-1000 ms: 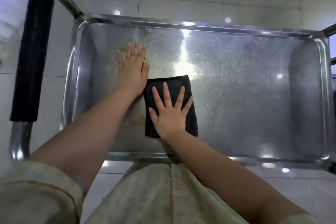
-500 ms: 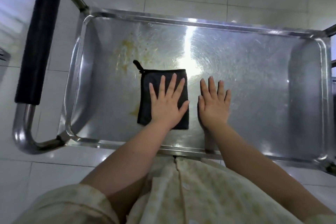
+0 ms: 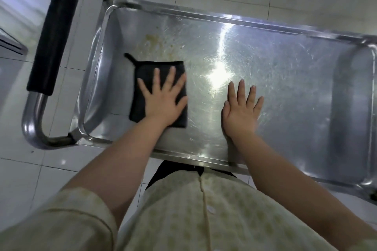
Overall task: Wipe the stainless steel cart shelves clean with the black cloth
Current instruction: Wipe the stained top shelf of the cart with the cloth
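Reaching forward with both bare forearms; pressing left hand flat with spread fingers; resting right hand flat, palm down.

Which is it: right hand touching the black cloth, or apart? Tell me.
Apart. Head view: bare shelf shows between the right hand and the black cloth, which only the left hand presses.
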The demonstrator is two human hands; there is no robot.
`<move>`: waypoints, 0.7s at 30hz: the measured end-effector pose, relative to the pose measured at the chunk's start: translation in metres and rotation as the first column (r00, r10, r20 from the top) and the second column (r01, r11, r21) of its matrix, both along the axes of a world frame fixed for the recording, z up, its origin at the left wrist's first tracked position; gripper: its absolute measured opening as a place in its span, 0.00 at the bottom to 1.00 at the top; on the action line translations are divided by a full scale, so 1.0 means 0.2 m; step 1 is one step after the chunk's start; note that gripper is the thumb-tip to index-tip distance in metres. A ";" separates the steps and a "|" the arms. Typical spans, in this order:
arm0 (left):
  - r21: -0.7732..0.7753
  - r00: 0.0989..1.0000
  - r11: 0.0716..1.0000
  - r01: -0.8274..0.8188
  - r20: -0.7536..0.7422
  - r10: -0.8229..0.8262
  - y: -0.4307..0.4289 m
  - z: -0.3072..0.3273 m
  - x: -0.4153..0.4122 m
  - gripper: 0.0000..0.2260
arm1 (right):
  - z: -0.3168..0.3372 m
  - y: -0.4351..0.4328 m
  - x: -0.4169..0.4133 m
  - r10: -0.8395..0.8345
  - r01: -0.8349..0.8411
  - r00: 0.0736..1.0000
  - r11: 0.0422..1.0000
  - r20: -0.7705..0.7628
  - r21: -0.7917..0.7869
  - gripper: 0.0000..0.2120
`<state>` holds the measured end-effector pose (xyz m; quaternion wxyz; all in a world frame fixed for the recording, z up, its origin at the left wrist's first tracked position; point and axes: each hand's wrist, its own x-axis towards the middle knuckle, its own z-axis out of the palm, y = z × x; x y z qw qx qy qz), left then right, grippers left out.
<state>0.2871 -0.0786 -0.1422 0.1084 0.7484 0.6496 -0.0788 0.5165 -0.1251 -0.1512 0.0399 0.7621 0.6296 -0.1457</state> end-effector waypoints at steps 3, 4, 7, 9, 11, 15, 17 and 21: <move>-0.019 0.983 0.983 0.183 0.010 -0.183 -0.07 0.02 0.36 0.29 | 0.00 0.01 -0.02 -0.038 0.038 0.999 0.998 0.007 -0.042 0.27; -0.028 0.974 0.974 0.227 0.017 -0.226 -0.10 0.02 0.43 0.28 | 0.01 0.01 -0.02 -0.054 0.055 0.998 0.997 0.010 -0.054 0.27; -0.032 0.965 0.964 0.262 0.038 -0.261 -0.13 0.03 0.45 0.26 | 0.02 0.00 -0.02 -0.063 0.063 0.998 0.997 0.007 -0.053 0.26; -0.020 0.969 0.969 0.247 0.027 -0.247 -0.16 0.03 0.32 0.27 | 0.04 -0.01 -0.03 -0.048 0.047 0.999 0.998 -0.010 -0.038 0.26; -0.017 0.987 0.987 0.161 0.026 -0.160 -0.20 0.02 0.11 0.27 | 0.04 -0.01 -0.04 -0.034 0.033 0.999 0.999 -0.025 -0.034 0.26; -0.025 0.996 0.996 -0.091 -0.012 0.090 -0.23 0.03 -0.44 0.26 | 0.05 -0.01 -0.05 -0.039 0.038 0.999 0.999 -0.037 -0.027 0.26; -0.044 0.989 0.988 -0.146 -0.043 0.145 -0.22 0.05 -0.65 0.26 | 0.04 -0.01 -0.06 -0.032 0.032 0.999 0.999 -0.025 -0.025 0.27; -0.046 0.987 0.988 -0.147 -0.067 0.143 -0.23 0.04 -0.67 0.26 | 0.04 -0.01 -0.07 -0.033 0.032 0.999 0.999 -0.012 -0.018 0.27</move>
